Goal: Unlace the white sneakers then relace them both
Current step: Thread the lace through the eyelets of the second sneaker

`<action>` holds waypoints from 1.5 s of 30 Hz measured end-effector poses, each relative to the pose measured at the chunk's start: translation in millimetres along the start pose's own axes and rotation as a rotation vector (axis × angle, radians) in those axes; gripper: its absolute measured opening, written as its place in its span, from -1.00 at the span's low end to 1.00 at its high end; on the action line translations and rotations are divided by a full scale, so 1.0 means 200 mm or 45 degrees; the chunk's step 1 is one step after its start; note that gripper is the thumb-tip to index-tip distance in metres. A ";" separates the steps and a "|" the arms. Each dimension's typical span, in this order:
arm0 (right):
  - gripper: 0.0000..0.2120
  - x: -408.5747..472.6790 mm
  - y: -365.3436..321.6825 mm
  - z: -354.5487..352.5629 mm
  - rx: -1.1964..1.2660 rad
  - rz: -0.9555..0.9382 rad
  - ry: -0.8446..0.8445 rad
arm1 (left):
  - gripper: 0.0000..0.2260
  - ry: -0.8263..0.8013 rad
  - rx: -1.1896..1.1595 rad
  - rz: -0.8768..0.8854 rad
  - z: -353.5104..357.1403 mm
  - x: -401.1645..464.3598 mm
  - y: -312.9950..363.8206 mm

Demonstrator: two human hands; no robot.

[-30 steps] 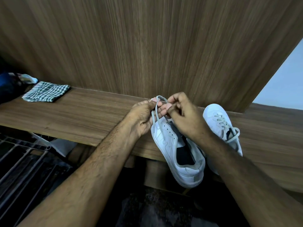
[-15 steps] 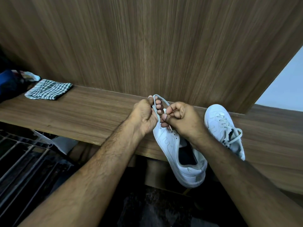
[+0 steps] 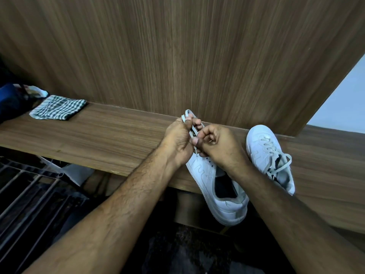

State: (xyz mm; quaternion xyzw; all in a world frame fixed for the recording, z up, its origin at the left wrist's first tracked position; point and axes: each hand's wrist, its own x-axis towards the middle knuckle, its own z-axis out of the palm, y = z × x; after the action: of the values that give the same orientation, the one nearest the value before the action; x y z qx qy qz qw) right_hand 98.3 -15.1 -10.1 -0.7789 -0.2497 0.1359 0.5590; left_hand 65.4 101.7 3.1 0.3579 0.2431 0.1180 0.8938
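Dark floor nearest the camera, metal rack (image 3: 29,196) low at left. Both forearms reach forward over the desk (image 3: 110,139) edge. Near sneaker (image 3: 215,182) lies on the front edge, heel hanging off toward the viewer, toe under the hands, eyelets bare at the top. Left hand (image 3: 177,141) fingers curled, gripping the lace (image 3: 192,133); a lace loop sticks up past its fingertips. Right hand (image 3: 221,145) touching the left, thumb and fingers pinching the same lace just above the eyelets. Second sneaker (image 3: 266,153) just right of the right wrist, on the desk, toe pointing away, laces in, loose loop near its opening. Desk is wood grain, long, runs left to right. Checked cloth (image 3: 58,107) far left on the desk, well apart from the shoes; dark blue item (image 3: 11,99) beyond it at the edge. Wood panel (image 3: 177,52) rises behind the desk. Pale wall (image 3: 343,107) at far right.
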 end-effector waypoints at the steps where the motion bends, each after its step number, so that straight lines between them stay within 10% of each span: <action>1: -0.88 -0.01 -0.01 0.00 -0.019 0.014 -0.055 | -0.86 0.016 -0.065 -0.007 0.00 0.00 0.01; 9: -0.93 -0.02 -0.03 0.00 -0.080 -0.051 -0.097 | -0.77 0.057 -0.114 -0.006 -0.02 0.03 0.04; 16: -0.91 0.00 -0.04 -0.07 -0.267 -0.141 0.118 | -0.89 0.153 0.827 0.074 -0.06 0.02 0.02; 21: -0.88 -0.01 -0.08 -0.13 -0.442 -0.234 0.203 | -0.58 0.331 1.596 0.227 -0.12 0.03 0.00; 24: -0.88 -0.01 -0.09 -0.15 -0.588 -0.315 0.186 | -0.66 0.207 1.202 0.583 -0.06 -0.01 0.03; 28: -0.88 -0.01 -0.08 -0.18 -0.464 -0.285 0.222 | -0.56 -0.421 1.161 0.355 -0.02 -0.07 0.07; 45: -0.81 0.01 -0.04 -0.24 0.112 -0.073 -0.059 | -0.70 -0.416 1.120 0.397 -0.05 -0.04 0.03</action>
State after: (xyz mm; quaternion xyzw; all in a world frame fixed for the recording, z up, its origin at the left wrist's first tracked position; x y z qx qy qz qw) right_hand 122.5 -50.5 13.6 -0.7428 -0.2786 0.1489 0.5904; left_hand 54.4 108.0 3.5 0.7472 0.0699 0.0790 0.6562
